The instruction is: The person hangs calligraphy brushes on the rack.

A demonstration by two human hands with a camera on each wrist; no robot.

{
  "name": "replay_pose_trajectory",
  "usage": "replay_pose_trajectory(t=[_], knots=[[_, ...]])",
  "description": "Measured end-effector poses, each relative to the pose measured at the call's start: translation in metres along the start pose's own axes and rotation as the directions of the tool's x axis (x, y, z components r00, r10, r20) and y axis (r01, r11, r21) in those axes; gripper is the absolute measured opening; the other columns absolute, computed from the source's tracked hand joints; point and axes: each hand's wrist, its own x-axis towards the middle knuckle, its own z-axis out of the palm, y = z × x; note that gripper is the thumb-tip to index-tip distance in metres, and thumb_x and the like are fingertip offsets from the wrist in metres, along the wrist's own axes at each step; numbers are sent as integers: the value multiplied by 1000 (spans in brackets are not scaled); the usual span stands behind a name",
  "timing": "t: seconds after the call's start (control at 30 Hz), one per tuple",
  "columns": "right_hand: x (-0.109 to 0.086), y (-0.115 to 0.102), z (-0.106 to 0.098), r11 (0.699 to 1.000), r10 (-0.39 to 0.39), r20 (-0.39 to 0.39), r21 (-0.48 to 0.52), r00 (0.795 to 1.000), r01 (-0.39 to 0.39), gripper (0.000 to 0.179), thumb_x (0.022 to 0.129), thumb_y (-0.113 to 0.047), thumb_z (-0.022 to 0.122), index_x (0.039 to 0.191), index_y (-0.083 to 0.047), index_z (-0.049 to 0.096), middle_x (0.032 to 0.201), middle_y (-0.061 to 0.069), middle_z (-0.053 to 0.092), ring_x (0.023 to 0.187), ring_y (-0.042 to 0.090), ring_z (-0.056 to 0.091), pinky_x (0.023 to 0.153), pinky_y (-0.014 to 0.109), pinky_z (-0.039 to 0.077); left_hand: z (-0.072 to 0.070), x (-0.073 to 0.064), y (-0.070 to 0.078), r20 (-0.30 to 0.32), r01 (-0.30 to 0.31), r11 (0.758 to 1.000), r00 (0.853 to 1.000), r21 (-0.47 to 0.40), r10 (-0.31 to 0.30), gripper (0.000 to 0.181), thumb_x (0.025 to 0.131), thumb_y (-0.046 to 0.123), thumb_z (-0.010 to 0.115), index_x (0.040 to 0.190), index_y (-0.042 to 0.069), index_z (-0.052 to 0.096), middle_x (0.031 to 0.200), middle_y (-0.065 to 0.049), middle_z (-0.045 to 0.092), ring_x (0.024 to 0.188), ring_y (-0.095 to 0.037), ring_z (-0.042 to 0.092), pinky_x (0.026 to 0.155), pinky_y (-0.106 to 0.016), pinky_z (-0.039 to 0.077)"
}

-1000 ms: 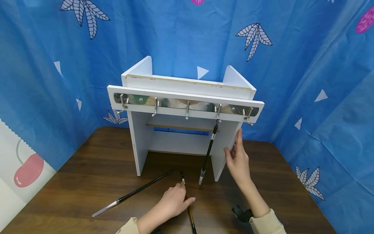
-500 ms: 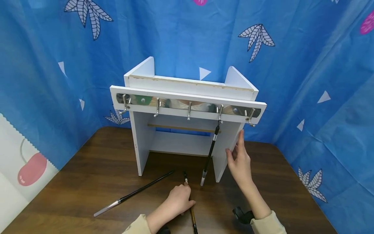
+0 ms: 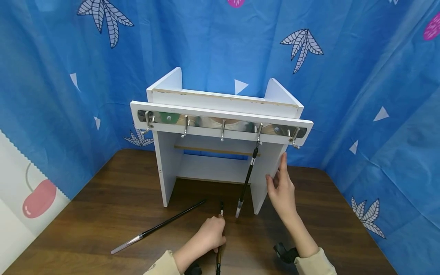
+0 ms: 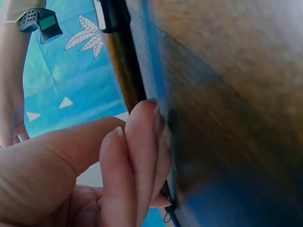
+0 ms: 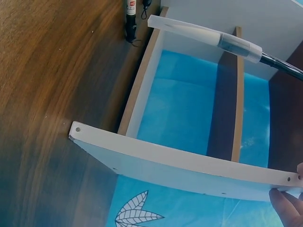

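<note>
My left hand [image 3: 210, 232] is low over the table in front of the shelf, fingers curled round a brown-handled calligraphy brush [image 4: 124, 66]. The brush's dark loop end points toward the shelf, and its middle is hidden by the hand. My right hand [image 3: 283, 193] holds the right side panel of a white shelf [image 3: 223, 100], thumb and fingers at its front edge. From one hook of the shelf's hook rail [image 3: 209, 121] hangs a black brush [image 3: 248, 175], its clear-capped tip downward.
Another black brush [image 3: 161, 225] with a clear cap lies slantwise on the wooden table [image 3: 113, 191], left of my left hand. Blue patterned curtain [image 3: 213, 46] encloses the back and sides. A dark strap device [image 3: 285, 253] sits at my right wrist.
My left fingers have curled closer round the brown-handled brush, and its near end has swung left. My right hand keeps its place on the shelf panel. The head view has shifted slightly.
</note>
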Motion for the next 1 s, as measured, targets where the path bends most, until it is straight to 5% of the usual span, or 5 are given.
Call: replay_pose_trajectory(t=[0.17, 0.33, 0.5, 0.77, 1.0], knots=[[0, 1, 0, 1000, -12, -7, 3, 1000, 12, 96, 78, 22, 60, 151, -8, 6, 141, 28, 32, 109, 50, 49, 73, 51, 48, -2, -1, -4, 34, 23, 986, 999, -167, -17, 57, 78, 0, 66, 124, -23, 41, 47, 2, 52, 31, -5, 50, 36, -16, 42], [-1, 1, 1, 1000, -12, -11, -5, 1000, 12, 97, 77, 23, 60, 151, -9, 6, 141, 28, 32, 107, 50, 50, 73, 51, 49, -3, 0, -8, 89, 30, 943, 996, -331, -1, 59, 77, -2, 64, 128, -19, 41, 61, -14, 61, 35, -10, 54, 42, -21, 48], [0, 3, 1, 1000, -27, -13, -3, 1000, 27, 95, 77, 22, 61, 151, -7, 7, 140, 29, 33, 106, 51, 50, 73, 51, 48, -7, -2, -10, 117, 4, 916, 992, -402, 47, 58, 78, 0, 64, 130, -16, 42, 47, 3, 55, 37, -9, 54, 64, -23, 51], [-1, 7, -2, 999, -42, 23, 10, 999, 42, 97, 78, 22, 60, 151, -8, 5, 143, 27, 29, 107, 51, 50, 73, 51, 48, -14, -8, -11, 181, 74, 784, 982, -617, 50, 62, 82, -3, 64, 136, -12, 36, 61, -5, 61, 46, -17, 60, 46, -28, 52], [0, 10, -3, 998, -49, 46, 36, 998, 48, 97, 79, 21, 60, 151, -10, 3, 142, 29, 29, 106, 50, 50, 72, 52, 48, -24, -13, -13, 178, 69, 724, 981, -686, 75, 63, 84, -2, 65, 139, -10, 33, 67, -8, 62, 50, -21, 62, 50, -34, 54]])
